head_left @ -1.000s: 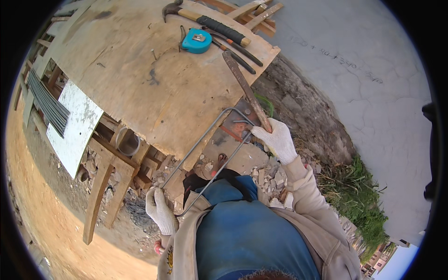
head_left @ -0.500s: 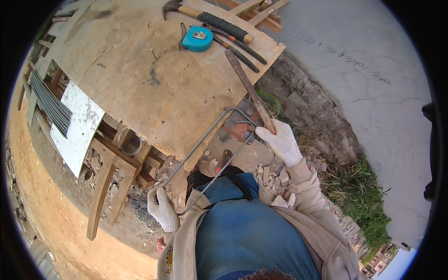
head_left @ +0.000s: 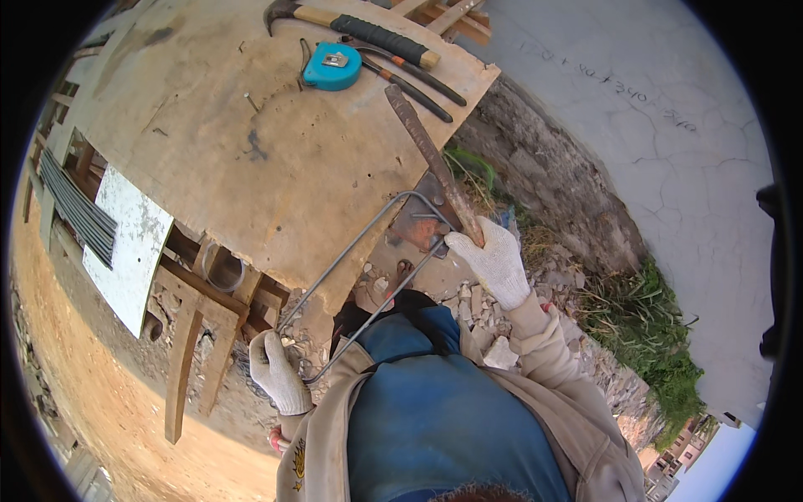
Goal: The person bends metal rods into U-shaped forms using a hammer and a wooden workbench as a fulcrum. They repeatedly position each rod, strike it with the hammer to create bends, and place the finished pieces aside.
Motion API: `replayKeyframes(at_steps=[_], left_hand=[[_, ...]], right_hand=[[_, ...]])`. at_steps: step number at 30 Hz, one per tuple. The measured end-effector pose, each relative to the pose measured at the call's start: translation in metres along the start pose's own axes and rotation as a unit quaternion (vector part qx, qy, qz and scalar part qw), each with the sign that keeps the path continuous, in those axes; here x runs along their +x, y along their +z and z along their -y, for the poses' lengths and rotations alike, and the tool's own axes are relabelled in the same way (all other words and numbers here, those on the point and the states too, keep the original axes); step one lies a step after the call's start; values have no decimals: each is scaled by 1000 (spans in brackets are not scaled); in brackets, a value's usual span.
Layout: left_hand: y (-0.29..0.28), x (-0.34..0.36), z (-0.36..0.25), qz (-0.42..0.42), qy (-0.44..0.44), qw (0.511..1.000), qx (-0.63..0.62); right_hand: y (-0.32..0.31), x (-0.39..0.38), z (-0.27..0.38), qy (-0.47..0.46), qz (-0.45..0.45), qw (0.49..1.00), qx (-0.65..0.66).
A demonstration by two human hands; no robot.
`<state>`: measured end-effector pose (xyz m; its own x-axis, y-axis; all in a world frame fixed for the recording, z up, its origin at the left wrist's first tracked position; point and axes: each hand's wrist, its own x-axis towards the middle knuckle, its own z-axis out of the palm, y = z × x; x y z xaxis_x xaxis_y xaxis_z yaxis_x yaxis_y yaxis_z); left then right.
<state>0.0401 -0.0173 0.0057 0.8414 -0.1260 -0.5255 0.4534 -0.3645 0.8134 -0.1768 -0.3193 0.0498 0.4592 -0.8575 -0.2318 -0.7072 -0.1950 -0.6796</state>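
Observation:
A steel rod bent into a long rectangular stirrup [head_left: 335,263] slants between my two gloved hands, over the front edge of the plywood. My left hand [head_left: 280,374] is closed at its near-left end; the fingertips are partly hidden. My right hand [head_left: 495,263] grips the lower end of a thick rusty bar [head_left: 431,155], which points away from me over the plywood's right edge. The stirrup's far end, with a short bent tip, lies beside the right thumb. How bar and stirrup meet there is hard to make out.
On the plywood [head_left: 201,151] lie a hammer [head_left: 381,39], a blue tape measure [head_left: 332,67], long-handled pincers [head_left: 418,96] and an upright nail [head_left: 250,102]. Thin rods [head_left: 79,209] rest at far left beside a white panel [head_left: 125,251]. A grey wall [head_left: 602,100] and grass [head_left: 640,335] stand right.
The whole view has shifted, so the plywood and its tools appear farther left and up. Both hands keep their places on the stirrup and the bar, with only slight movement.

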Motion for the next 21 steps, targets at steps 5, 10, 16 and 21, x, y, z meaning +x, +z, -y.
replayKeyframes(at_steps=[5, 10, 16, 21], left_hand=[[3, 4, -7, 23, 4, 998, -51], [7, 4, -8, 26, 15, 996, -87], [7, 10, -2, 37, 42, 993, -105], [7, 15, 4, 28, 77, 991, -105]], right_hand=[[2, -1, -7, 51, 17, 995, 86], [-1, -2, -5, 103, 56, 980, 162], [2, -9, -3, 97, 37, 979, 175], [-23, -26, -16, 37, -43, 997, -60]])
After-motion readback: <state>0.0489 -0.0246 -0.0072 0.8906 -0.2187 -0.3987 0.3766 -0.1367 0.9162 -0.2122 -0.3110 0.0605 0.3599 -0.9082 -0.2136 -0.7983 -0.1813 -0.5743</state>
